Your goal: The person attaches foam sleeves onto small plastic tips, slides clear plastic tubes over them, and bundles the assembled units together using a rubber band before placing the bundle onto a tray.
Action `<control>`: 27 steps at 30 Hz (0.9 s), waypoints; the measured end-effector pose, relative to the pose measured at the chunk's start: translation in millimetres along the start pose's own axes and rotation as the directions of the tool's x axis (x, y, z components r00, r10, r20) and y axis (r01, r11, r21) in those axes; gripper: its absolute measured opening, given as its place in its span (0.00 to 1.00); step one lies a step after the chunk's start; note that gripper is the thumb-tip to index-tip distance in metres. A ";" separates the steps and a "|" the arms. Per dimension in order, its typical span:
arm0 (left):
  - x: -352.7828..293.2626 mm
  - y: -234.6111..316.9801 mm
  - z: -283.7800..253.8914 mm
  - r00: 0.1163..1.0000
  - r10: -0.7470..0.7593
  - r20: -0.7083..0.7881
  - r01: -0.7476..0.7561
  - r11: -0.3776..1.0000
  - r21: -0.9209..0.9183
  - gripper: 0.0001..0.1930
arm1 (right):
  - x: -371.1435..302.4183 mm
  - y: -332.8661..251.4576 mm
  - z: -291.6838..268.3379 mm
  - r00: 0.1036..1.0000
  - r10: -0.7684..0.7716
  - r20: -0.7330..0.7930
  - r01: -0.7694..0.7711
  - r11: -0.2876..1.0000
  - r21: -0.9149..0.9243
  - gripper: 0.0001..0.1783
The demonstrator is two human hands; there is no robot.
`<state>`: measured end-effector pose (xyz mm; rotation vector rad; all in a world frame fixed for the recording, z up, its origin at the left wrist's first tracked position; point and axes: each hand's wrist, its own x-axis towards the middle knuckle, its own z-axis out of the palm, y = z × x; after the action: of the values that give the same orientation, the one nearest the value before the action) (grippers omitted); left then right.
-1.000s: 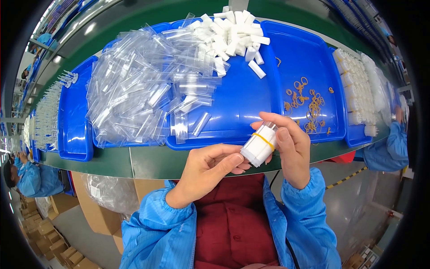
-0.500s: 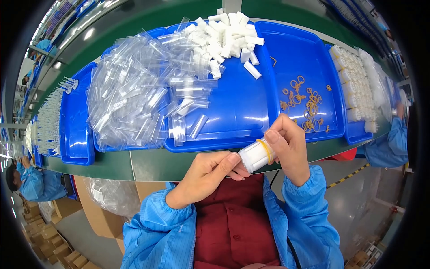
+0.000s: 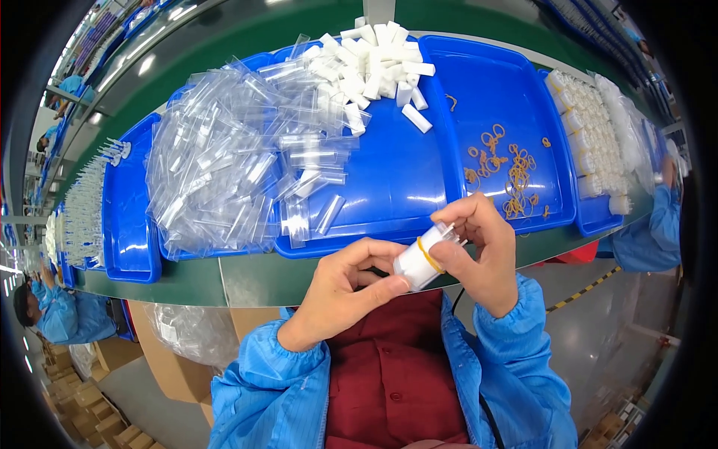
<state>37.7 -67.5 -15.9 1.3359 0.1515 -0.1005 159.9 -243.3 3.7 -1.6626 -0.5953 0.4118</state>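
Between my hands, above the bench's near edge, is a short white cylinder bundle (image 3: 416,265) in clear plastic, tilted, with a yellow rubber band (image 3: 425,257) round its middle. My left hand (image 3: 351,278) is closed on its lower left end, fingers behind and thumb along the near side. Holding the upper right end, my right hand (image 3: 482,251) has its thumb against the band and its fingers over the top. Small whitish prongs stick out of that end. Other rubber bands (image 3: 517,196) lie loose in the blue tray (image 3: 479,78) beyond my right hand.
Clear plastic sleeves (image 3: 217,165) are heaped in trays at left centre. White foam-like blocks (image 3: 374,60) pile up behind. White-tipped parts (image 3: 84,198) stand in rows at far left. Bundled white pieces (image 3: 587,135) fill a right-hand tray. Co-workers sit at both ends.
The bundle has tipped so its right end faces up more, showing prongs. My left hand's grip has shifted along it, and my right thumb has moved down onto the band.
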 end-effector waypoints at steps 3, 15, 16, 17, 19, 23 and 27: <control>1.2 0.7 -1.5 0.997 -0.044 0.067 0.053 0.990 -0.133 0.21 | 4.7 1.2 -4.5 0.993 -0.067 0.098 0.064 0.997 0.036 0.29; 1.0 -3.5 1.9 0.986 -0.123 0.111 0.159 0.886 -0.436 0.24 | -2.8 4.4 2.6 0.957 -0.221 0.190 0.248 0.960 -0.132 0.51; 0.4 -3.3 2.6 0.986 -0.123 0.110 0.158 0.886 -0.435 0.24 | -2.6 3.9 3.3 0.956 -0.222 0.191 0.249 0.960 -0.131 0.51; 0.0 -3.3 3.3 0.998 -0.068 0.010 0.067 0.924 -0.377 0.23 | -2.3 3.5 4.2 0.952 -0.243 0.185 0.277 0.942 -0.187 0.50; -1.0 -5.3 6.1 0.996 -0.006 -0.085 -0.020 0.951 -0.309 0.22 | -2.1 6.4 5.7 0.947 -0.265 0.180 0.304 0.921 -0.243 0.50; 0.6 -10.7 8.9 0.943 0.294 -0.155 -0.266 0.947 0.181 0.27 | -3.7 18.6 10.8 0.837 -0.501 0.218 0.546 0.752 -0.368 0.49; 2.3 -17.5 4.0 0.893 0.417 -0.170 -0.325 0.858 0.397 0.31 | -3.0 19.0 13.3 0.835 -0.510 0.208 0.550 0.751 -0.365 0.47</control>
<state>37.3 -75.5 -32.2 1.7214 0.0844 0.3937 152.7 -236.5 -17.5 -1.7756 -1.2611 -0.0678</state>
